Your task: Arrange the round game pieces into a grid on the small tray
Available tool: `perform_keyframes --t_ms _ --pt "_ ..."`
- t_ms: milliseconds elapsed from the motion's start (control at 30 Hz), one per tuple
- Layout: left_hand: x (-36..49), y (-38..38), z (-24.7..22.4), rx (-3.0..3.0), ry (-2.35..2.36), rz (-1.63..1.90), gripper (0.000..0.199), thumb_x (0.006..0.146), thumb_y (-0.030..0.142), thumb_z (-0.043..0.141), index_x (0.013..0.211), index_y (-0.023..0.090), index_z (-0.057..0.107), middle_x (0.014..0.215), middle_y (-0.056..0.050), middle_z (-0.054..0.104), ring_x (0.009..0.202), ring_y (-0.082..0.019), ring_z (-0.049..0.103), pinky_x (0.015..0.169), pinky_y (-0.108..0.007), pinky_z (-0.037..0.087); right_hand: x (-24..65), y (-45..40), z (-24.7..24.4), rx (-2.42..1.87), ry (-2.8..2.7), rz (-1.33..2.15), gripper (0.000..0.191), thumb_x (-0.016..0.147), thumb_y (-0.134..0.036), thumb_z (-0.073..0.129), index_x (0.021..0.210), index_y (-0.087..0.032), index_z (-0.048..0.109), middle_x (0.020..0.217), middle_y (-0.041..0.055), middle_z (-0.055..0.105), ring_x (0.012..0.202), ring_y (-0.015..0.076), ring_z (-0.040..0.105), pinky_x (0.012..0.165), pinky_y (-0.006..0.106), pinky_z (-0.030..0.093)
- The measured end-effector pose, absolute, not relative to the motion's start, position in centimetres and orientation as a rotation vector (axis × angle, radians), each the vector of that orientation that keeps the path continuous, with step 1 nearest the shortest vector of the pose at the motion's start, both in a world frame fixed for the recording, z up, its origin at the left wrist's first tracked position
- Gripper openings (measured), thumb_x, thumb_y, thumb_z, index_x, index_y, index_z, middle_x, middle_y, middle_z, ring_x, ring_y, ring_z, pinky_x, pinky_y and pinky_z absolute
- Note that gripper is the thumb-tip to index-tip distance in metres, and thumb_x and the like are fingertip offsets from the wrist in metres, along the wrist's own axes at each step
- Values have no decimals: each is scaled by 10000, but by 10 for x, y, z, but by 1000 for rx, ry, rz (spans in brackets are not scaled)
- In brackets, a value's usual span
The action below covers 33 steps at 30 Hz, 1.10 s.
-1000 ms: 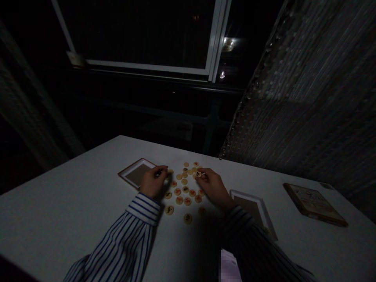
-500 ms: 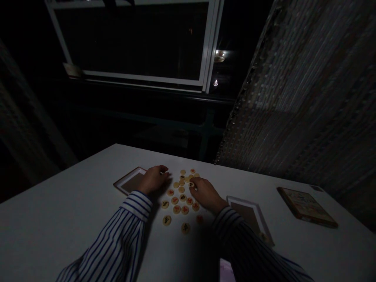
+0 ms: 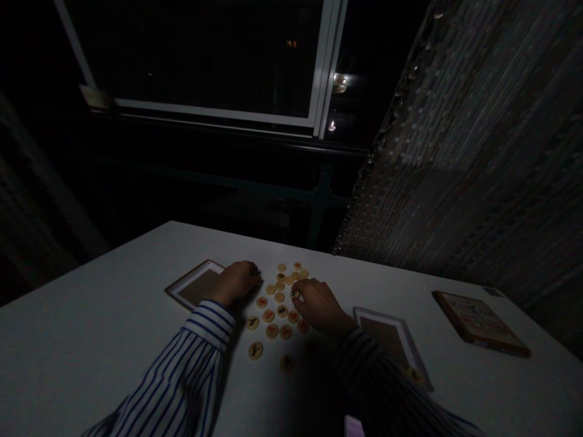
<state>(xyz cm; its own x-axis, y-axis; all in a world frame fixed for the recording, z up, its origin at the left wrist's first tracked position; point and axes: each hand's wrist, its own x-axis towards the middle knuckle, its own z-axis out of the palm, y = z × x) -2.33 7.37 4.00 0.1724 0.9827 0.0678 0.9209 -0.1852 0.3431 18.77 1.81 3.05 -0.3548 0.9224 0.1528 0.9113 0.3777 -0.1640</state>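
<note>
Round wooden Chinese chess pieces lie loose in the middle of the white table, some with red characters (image 3: pixel 285 331), some with black ones (image 3: pixel 255 350), others plain side up (image 3: pixel 279 297). My right hand (image 3: pixel 319 303) pinches a black-marked Chinese chess piece (image 3: pixel 296 294) between thumb and fingers, low over the group. Left of the pieces, my left hand (image 3: pixel 237 282) has its fingers curled in; what they hold, if anything, is too dark to make out. Behind my left wrist lies a shallow box half (image 3: pixel 177 290), partly covered by that hand.
Beside my right forearm lies another shallow box half (image 3: pixel 405 334) with a piece (image 3: pixel 413 374) at its near end. Farther right are a flat decorated box (image 3: pixel 483 321) and a small dark card (image 3: pixel 492 292). A bead curtain (image 3: pixel 437 182) hangs past the table's right back edge.
My right hand has drawn slightly nearer with the pinched piece. The fingers of my left hand, apart before, are now curled closer together. The view has shifted a little.
</note>
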Motion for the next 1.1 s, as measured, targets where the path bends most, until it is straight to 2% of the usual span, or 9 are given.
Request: perform_keyframes --t_ms 233,1100 --pt "-19 72 36 2288 1858 349 272 725 387 501 820 197 672 854 -111 685 809 -229 627 637 -264 413 186 15 35 -1625 -2471 68 202 813 -265 450 923 -204 608 954 56 633 943 185 513 783 295 291" --pt "-16 67 34 2291 1877 347 273 736 371 485 815 201 682 855 -123 691 792 -223 631 667 -271 415 187 16 36 -1618 -2365 -127 233 847 -271 390 860 -199 611 897 47 634 864 176 523 721 292 298"
